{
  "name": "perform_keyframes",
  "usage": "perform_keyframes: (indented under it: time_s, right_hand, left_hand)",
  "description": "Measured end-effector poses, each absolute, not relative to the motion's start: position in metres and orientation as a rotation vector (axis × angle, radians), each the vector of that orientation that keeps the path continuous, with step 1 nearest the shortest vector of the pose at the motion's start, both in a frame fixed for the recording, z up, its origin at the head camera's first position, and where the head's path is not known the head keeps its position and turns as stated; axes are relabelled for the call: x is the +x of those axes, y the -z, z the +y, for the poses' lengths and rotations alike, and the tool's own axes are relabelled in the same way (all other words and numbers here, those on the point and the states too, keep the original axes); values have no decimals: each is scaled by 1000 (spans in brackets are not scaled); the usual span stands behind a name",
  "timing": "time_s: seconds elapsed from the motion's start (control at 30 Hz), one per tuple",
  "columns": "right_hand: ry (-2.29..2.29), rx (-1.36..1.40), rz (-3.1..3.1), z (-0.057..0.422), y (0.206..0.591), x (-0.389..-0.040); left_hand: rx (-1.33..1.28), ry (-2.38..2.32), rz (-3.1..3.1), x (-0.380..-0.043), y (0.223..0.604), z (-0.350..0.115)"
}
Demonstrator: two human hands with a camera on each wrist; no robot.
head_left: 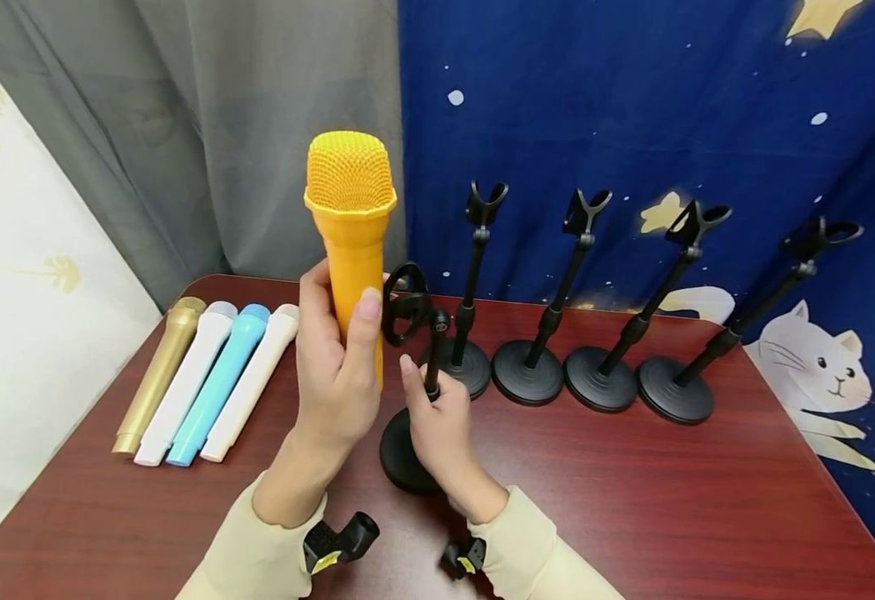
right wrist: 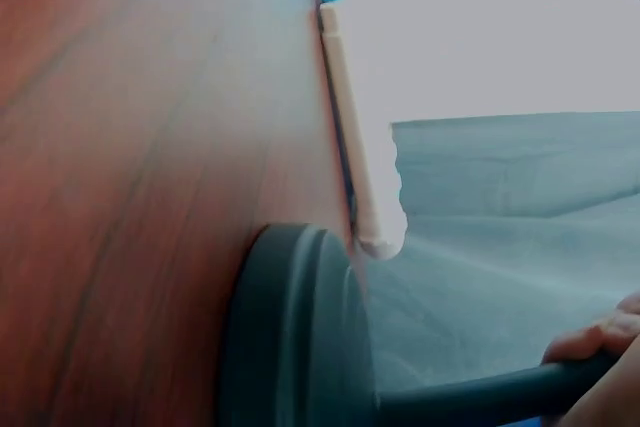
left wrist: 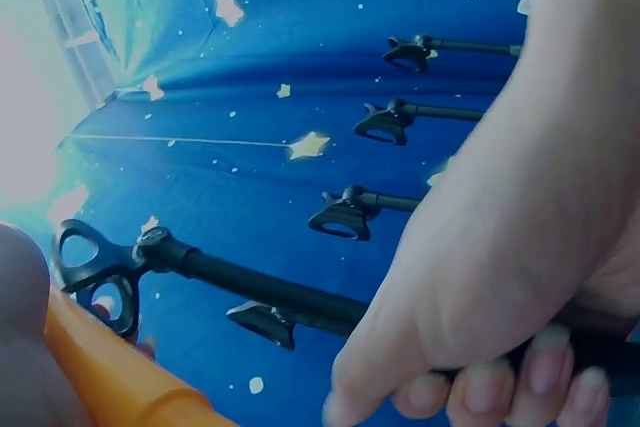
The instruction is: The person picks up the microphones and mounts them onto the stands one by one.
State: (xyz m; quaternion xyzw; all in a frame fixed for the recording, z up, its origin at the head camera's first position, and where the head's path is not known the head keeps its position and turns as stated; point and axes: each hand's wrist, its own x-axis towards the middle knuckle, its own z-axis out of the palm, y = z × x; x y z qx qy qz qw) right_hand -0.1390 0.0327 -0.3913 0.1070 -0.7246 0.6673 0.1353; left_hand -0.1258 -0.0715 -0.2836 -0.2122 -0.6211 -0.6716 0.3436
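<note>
The yellow microphone [head_left: 354, 250], with a mesh head and smooth tapering handle, is held aloft over the worktop [head_left: 595, 500], nearly upright, its head toward twelve o'clock. At its five o'clock is a black stand [head_left: 437, 346], gripped by the pole, its round base downward, its vacant looped clip just beside the microphone's handle at three o'clock.
</note>
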Motion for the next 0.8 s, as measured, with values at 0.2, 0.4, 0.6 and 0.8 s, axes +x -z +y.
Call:
perform_keyframes:
  time_s: [0.2,0.4,0.6,0.8]
  right_hand:
    - [-1894,357,-2210,33,388,-129]
    - [-1801,555,-2301,33,394,-122]
    - [-1526,629,-2324,26,399,-115]
    - [-1359,626,-2280,18,396,-108]
  left_hand:
    - [-465,1642,-1650,-127,283,-71]
    - [-368,1386,-1766,-131,280,-78]
    - [-363,1307,-1849,-139,276,-88]
    - [-398,1436,-1922,-144,277,-94]
